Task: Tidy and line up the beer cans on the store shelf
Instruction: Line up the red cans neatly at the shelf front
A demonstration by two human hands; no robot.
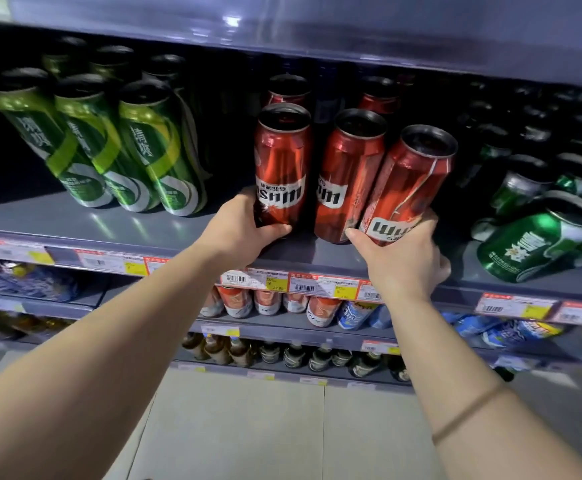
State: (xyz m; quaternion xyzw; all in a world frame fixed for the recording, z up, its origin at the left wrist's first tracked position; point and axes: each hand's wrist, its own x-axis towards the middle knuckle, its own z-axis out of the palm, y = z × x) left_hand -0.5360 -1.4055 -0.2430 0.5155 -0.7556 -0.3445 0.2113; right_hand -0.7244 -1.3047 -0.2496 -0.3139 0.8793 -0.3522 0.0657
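Three tall red beer cans stand at the front of the grey shelf (165,233). My left hand (241,230) grips the base of the left red can (281,161). The middle red can (346,174) stands between my hands, untouched as far as I can tell. My right hand (400,254) grips the base of the right red can (409,181), which leans to the right. Two more red cans (288,90) stand in the dark behind them.
Light green cans (92,143) stand in rows on the left of the shelf. Dark green cans (539,244) crowd the right side, the front ones leaning. Price tags (303,282) line the shelf edge. Lower shelves hold more cans and bottles above a tiled floor.
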